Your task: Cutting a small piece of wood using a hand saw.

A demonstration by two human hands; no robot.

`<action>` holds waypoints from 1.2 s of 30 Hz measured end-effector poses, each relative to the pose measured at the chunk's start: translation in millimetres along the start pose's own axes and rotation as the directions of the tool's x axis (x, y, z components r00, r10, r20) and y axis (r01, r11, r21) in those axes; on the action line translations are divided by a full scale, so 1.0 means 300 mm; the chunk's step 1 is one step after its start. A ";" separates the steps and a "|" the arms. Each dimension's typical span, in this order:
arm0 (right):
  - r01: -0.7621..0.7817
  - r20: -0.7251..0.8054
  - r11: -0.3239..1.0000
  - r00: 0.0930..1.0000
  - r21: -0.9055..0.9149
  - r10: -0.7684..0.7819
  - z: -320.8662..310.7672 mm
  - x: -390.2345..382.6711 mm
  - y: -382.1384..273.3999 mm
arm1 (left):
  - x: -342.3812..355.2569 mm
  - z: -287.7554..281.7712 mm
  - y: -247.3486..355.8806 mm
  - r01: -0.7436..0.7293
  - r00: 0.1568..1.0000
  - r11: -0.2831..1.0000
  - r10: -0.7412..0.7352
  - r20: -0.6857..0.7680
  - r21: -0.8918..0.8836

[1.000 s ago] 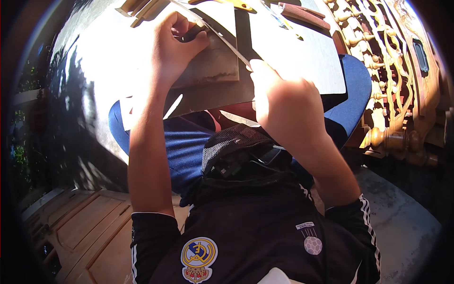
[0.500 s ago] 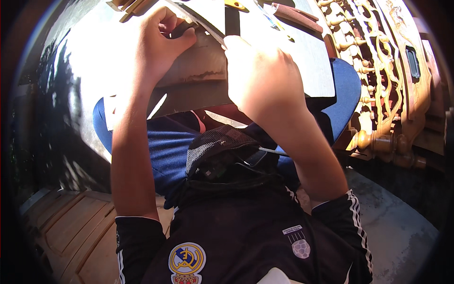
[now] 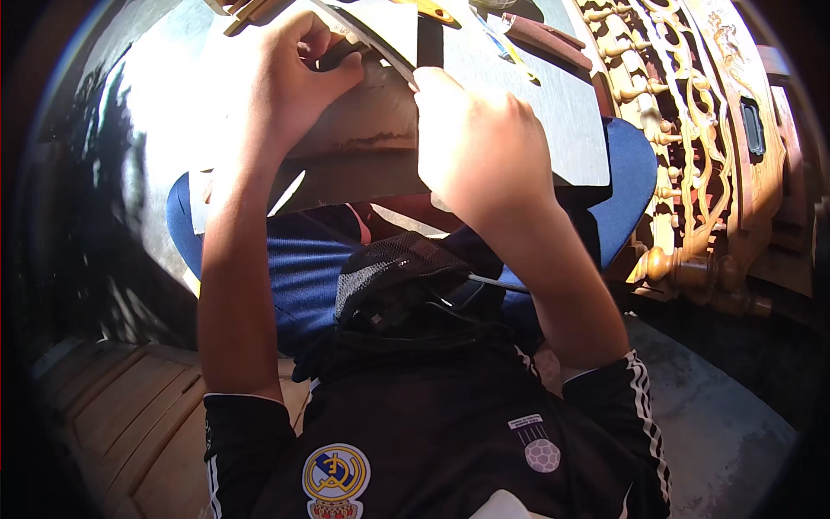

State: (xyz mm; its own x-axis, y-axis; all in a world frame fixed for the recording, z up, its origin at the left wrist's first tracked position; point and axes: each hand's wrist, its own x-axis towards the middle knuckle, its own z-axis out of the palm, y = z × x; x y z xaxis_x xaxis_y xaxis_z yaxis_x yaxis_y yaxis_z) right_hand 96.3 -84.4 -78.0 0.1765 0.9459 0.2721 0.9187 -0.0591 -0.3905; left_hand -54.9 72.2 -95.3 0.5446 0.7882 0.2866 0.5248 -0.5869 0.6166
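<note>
My left hand point(image 3: 307, 73) is at the upper left, its fingers curled and thumb bent in a pinch. What lies between them is small, dark and mostly hidden. My right hand point(image 3: 488, 134) is closed round the near end of a long, thin, slightly curved strip point(image 3: 372, 39); I cannot tell whether it is a blade or a slat. From that grip the strip slants away up and left, passing beside my left fingertips. Both hands are over a flat grey board point(image 3: 566, 130) across my lap, its middle shaded brown.
At the board's far side lie a rolled brown sheet point(image 3: 549, 39), a slim yellow and blue tool point(image 3: 510, 48) and a yellow-handled thing point(image 3: 428, 9). Carved wooden furniture point(image 3: 700, 130) stands close on the right. Wooden panels point(image 3: 147, 415) lie at the lower left.
The strip now stands out more clearly and shows a slight curve. Both hands keep their grips, with only small shifts; the whole view has moved a little.
</note>
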 end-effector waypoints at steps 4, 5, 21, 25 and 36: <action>0.012 -0.020 0.999 1.000 0.042 -0.011 -0.050 -0.143 0.001 | -0.001 -0.012 0.007 0.037 0.999 0.999 -0.037 0.000 -0.023; -0.009 0.005 0.999 1.000 0.054 0.009 -0.099 -0.221 -0.001 | 0.002 -0.003 0.009 0.031 1.000 0.998 -0.031 0.006 -0.054; 0.056 -0.203 0.998 0.978 0.005 -0.054 -0.239 -0.550 0.229 | -0.005 -0.025 0.095 -0.044 0.997 0.998 0.047 -0.056 0.047; -0.015 -0.141 1.000 0.990 0.006 0.015 -0.212 -0.571 0.261 | -0.024 -0.009 0.071 -0.061 0.953 0.998 0.051 -0.300 -0.023; -0.085 -0.295 0.996 0.953 -0.027 0.073 -0.101 -0.624 0.361 | 0.072 0.038 0.339 -0.460 0.886 0.880 0.463 0.003 0.115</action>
State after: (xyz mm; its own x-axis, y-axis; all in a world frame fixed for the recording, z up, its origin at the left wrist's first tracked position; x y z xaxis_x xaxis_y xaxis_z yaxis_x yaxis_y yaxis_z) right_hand 173.6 -277.5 -144.6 0.3394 0.8026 0.4905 0.9098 -0.1477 -0.3879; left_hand 17.8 27.5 -34.8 0.7279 0.4261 0.5372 0.2865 -0.9008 0.3262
